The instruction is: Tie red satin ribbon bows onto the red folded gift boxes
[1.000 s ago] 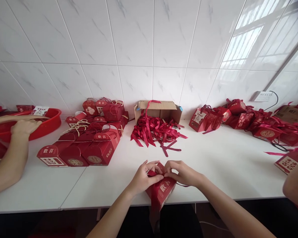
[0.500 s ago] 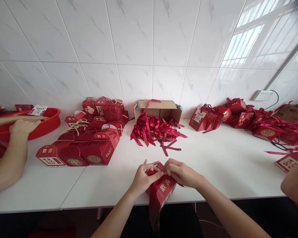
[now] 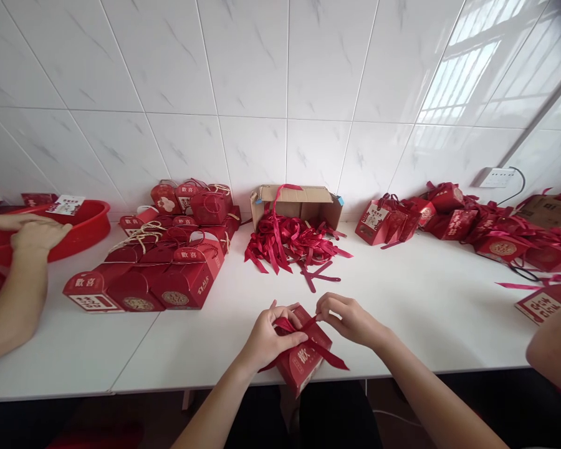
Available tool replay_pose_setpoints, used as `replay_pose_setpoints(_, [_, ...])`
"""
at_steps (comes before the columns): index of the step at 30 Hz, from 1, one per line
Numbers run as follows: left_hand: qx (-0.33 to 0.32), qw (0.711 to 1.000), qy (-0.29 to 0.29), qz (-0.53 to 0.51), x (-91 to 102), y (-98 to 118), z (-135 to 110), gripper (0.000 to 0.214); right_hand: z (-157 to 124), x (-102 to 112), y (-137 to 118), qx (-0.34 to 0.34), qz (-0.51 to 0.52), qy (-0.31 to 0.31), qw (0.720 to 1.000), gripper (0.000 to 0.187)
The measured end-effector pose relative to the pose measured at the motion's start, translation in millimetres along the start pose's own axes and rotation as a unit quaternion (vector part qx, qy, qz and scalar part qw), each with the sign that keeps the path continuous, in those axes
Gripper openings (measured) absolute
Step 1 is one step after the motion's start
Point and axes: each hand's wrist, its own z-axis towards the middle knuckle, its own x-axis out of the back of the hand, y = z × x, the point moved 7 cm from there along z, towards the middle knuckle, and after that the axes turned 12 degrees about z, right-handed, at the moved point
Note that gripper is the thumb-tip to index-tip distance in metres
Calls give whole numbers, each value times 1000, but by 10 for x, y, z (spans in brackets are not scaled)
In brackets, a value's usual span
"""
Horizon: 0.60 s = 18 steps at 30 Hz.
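Observation:
A red gift box (image 3: pixel 303 362) with pale characters lies tilted at the table's front edge, close to me. Across its top runs a red ribbon (image 3: pixel 330 355), looped near the middle, one tail hanging over the right side. My left hand (image 3: pixel 272 337) is closed on the ribbon loop, thumb pressing from the near side and fingers behind. Up and right of it, my right hand (image 3: pixel 350 318) pinches a stretch of the same ribbon and holds it taut. The knot area is partly hidden by my left fingers.
A cardboard box (image 3: pixel 299 194) spills red ribbons (image 3: pixel 294 243). Finished-looking red boxes (image 3: pixel 177 280) are stacked at left; more red boxes (image 3: pixel 449 218) line the right. One person's arm (image 3: pixel 23 280) reaches by a red basin (image 3: pixel 86 231); another person's arm (image 3: pixel 554 346) is at right.
My right hand has pulled away to the right with the ribbon pinched in it. The ribbon tail that hung down the box front now lies across to the right. My left hand stays at the loop.

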Motion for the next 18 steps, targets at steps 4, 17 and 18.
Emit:
replay_pose_setpoints(4, [4,1000,-14,-16,-1,11,-30,27,-62,33,109,-83,50,11,995,17])
replay_pose_setpoints(17, [-14,999,-23,-26,32,71,-54,17,-85,-245,279,-246,252,-17,936,31])
replay_pose_setpoints(18, [-17,999,-21,-19,29,70,-53,16,-89,-256,288,-253,274,-17,928,32])
